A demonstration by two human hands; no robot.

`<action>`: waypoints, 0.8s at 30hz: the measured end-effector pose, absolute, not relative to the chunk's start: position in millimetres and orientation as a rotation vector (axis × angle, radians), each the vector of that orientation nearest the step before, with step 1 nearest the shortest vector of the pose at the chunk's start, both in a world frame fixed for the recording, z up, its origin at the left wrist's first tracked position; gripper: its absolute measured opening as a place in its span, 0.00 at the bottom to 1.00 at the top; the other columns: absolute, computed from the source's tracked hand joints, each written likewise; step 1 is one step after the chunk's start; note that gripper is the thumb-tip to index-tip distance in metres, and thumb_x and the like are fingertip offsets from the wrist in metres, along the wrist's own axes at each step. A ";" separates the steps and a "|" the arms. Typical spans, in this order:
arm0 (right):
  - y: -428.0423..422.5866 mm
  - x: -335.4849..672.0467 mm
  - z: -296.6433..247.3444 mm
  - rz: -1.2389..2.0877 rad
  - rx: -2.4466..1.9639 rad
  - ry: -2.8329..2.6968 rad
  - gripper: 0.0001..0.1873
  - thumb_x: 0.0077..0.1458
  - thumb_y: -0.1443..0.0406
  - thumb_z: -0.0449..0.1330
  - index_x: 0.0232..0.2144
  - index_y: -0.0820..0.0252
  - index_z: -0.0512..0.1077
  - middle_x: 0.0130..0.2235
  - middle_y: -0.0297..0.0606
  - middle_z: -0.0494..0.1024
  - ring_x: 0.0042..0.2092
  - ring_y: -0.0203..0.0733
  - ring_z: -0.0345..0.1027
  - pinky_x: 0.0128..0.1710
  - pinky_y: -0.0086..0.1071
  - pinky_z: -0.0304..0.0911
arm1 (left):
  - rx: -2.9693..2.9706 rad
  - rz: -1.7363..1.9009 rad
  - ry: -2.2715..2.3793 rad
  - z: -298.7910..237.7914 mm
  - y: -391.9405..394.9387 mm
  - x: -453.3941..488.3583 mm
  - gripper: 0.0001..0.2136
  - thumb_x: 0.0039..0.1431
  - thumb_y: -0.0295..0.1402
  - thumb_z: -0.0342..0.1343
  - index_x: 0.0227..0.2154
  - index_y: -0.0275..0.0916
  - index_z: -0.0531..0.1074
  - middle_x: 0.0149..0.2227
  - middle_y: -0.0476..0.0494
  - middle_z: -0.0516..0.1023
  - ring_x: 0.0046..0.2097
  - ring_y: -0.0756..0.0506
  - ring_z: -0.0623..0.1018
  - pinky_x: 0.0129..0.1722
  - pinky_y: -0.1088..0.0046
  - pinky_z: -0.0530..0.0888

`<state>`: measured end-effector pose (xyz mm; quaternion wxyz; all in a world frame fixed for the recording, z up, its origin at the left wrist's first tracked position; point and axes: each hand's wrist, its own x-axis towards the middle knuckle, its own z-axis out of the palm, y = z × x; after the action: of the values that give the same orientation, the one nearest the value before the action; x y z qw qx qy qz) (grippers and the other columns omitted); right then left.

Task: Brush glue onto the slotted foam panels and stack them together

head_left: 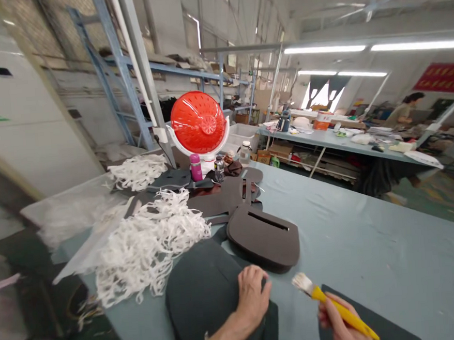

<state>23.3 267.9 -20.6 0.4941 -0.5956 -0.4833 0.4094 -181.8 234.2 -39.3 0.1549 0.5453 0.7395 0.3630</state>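
Note:
My left hand [253, 295] lies on the right edge of a pile of dark rounded sheet pieces [204, 290], its fingers curled and closed on the edge of the top piece. My right hand [341, 325] grips a brush [321, 294] by its yellow handle. The brush's whitish bristles point up and left, above the table. Under the right hand lies a flat dark piece [382, 330], partly out of frame. A stack of brown-grey pieces with a long slot [265, 237] sits just beyond my left hand.
A heap of white strips [150, 242] covers the left of the blue-green table [356, 233]. Behind stand a red round heater [198, 123], a pink bottle [195, 167] and a dark jar [219, 169]. A person [404, 112] is at the far right, beyond another table [326, 140].

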 end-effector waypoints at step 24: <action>509.2 -276.8 -44.3 0.907 -1.454 -1.504 0.18 0.48 0.55 0.52 0.33 0.61 0.73 0.19 0.33 0.75 0.21 0.39 0.69 0.23 0.28 0.62 | 1.944 0.862 2.221 -97.1 322.6 -270.3 0.18 0.53 0.29 0.54 0.48 0.47 0.67 0.53 0.47 0.67 0.57 0.41 0.63 0.56 0.56 0.67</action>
<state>-276.8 509.2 -44.3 0.4175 -0.5793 -0.5995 0.3615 -270.3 322.6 -97.1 0.0335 0.6320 0.7218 0.2801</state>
